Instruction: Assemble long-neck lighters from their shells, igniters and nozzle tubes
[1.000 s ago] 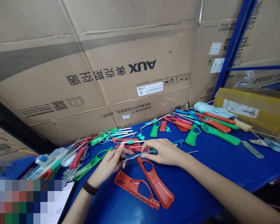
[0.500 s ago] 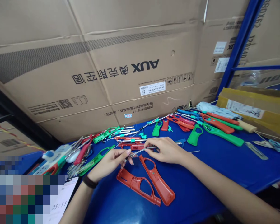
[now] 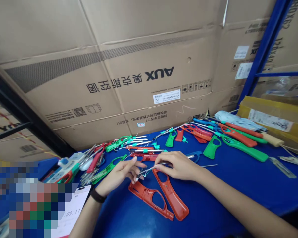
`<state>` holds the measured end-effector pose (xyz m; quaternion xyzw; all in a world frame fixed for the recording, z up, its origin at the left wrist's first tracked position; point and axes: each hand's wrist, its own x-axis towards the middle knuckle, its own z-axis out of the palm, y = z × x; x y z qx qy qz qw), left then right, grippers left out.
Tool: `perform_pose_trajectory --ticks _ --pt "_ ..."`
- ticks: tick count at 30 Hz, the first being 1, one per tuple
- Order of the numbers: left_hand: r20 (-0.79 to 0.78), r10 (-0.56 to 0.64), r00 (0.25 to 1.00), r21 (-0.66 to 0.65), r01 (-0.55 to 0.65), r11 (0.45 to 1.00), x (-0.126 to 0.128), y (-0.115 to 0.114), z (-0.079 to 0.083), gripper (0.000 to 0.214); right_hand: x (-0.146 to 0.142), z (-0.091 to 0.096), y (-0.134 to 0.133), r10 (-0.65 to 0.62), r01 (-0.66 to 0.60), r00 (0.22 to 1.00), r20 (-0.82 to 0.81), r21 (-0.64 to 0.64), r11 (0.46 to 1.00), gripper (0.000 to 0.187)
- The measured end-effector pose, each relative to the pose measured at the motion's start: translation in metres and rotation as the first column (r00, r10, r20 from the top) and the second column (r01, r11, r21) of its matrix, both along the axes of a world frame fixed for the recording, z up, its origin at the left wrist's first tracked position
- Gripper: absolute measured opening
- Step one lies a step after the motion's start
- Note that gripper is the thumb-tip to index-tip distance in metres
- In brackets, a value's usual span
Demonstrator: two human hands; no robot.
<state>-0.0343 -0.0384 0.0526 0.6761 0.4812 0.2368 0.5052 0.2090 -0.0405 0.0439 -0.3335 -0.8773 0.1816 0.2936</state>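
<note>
My right hand (image 3: 175, 165) pinches a thin metal rod (image 3: 151, 169) with a white wire beside it, above the table. My left hand (image 3: 125, 173) is at the rod's left end, its thumb lifted and its other fingers curled around a small part that I cannot make out. Below my hands lie two red lighter handle halves: the left half (image 3: 147, 198) shows its hollow inside, and the right half (image 3: 172, 195) lies beside it at a slant, its upper end close under my right fingers.
Behind my hands are red lighter parts (image 3: 146, 156) with metal tubes and green lighter handles (image 3: 118, 142). Long lighters (image 3: 243, 147) and a utility knife (image 3: 281, 168) lie to the right. A power strip (image 3: 64, 170) and a phone (image 3: 73, 210) are at left. Cardboard (image 3: 129, 79) stands behind the blue table (image 3: 208, 205).
My left thumb has lifted off the wire, and the left fingers have shifted to the rod's lower end. My right hand keeps its pinch. The view has turned slightly left.
</note>
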Motion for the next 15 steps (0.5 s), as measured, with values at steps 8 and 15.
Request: perform_pose_trajectory --ticks 8,15 --pt "-0.406 0.092 0.909 0.59 0.183 0.787 -0.025 -0.056 -0.026 0.039 0.001 0.007 -0.004 -0.011 0.009 0.998 -0.068 -0.028 1.0 0.011" --pt "-0.524 0.313 0.792 0.646 0.131 0.752 -0.031 -0.104 -0.037 0.026 -0.007 0.005 -0.016 0.001 -0.003 0.999 -0.038 -0.051 0.999 0.01"
